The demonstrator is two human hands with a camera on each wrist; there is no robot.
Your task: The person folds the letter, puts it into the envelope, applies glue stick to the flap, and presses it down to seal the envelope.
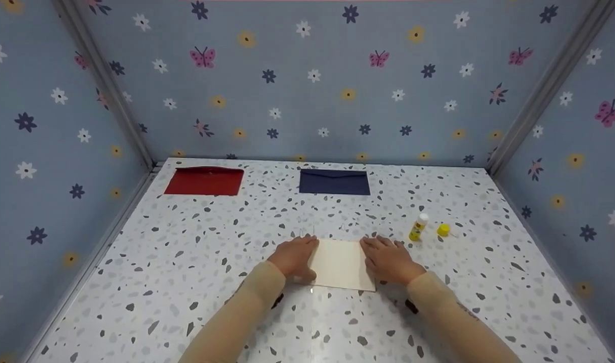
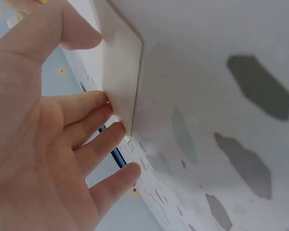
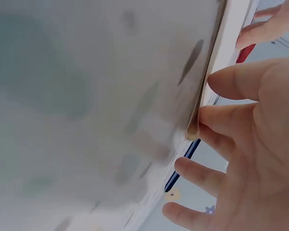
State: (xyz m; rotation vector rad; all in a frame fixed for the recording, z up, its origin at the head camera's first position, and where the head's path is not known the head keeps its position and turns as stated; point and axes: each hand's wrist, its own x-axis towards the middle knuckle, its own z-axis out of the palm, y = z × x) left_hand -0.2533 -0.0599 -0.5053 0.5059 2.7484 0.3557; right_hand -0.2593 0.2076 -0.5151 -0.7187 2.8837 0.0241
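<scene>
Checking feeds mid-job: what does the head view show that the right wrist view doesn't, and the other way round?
Head view only: the glue stick, yellow cap and pink printed butterflies.

Right wrist view only: the palm side of the right grip, and a close, side-on look at the edge of the cream paper.

Both: the cream paper, right grip, left grip, red envelope, blue envelope and tabletop.

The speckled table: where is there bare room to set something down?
Bare: between the red envelope and the blue envelope; left of the left hand, nearer than the red envelope; right of the yellow cap. Crowded: at the cream paper between left hand and right hand, and between glue stick and cap.
</scene>
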